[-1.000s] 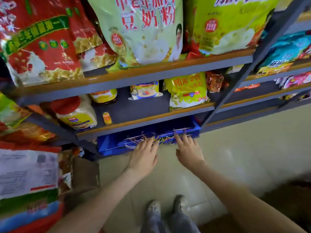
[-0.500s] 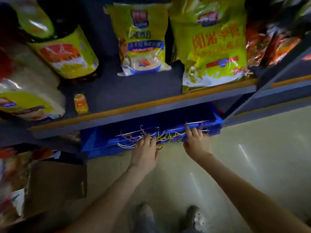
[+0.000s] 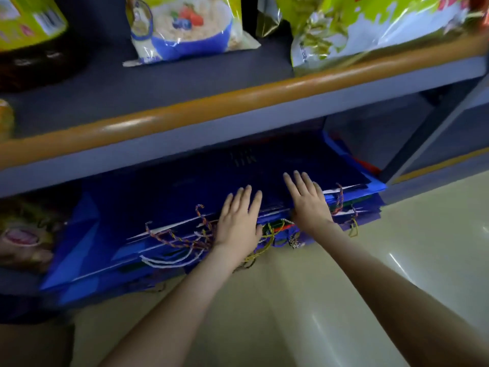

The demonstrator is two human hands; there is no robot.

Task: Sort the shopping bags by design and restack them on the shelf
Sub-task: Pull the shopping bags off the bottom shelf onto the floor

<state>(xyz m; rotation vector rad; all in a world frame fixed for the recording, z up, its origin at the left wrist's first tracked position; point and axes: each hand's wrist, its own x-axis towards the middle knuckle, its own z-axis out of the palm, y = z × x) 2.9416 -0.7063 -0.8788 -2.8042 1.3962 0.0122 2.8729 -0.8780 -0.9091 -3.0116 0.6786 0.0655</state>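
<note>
A flat stack of blue shopping bags (image 3: pixel 164 202) lies on the bottom shelf, its open edges and braided cord handles (image 3: pixel 180 239) facing me. My left hand (image 3: pixel 239 221) lies flat on the top bag near the front edge, fingers straight. My right hand (image 3: pixel 308 201) rests palm-down on the same bag a little to the right, fingers spread and reaching further in. Red and green bits of other bags show at the stack's front and right corner. The back of the stack is dark under the shelf above.
The shelf board above (image 3: pixel 238 102) with its orange front rail hangs low over the bags. On it stand an oatmeal pouch (image 3: pixel 185 27), a yellow-green bag (image 3: pixel 370 30) and a dark jar (image 3: pixel 31 43). A grey upright post (image 3: pixel 428 133) stands right. Glossy beige floor (image 3: pixel 317 300) lies below.
The view has dropped and closed in on the bottom shelf. Both hands have slid from the bags' handle edge forward onto the top of the stack.
</note>
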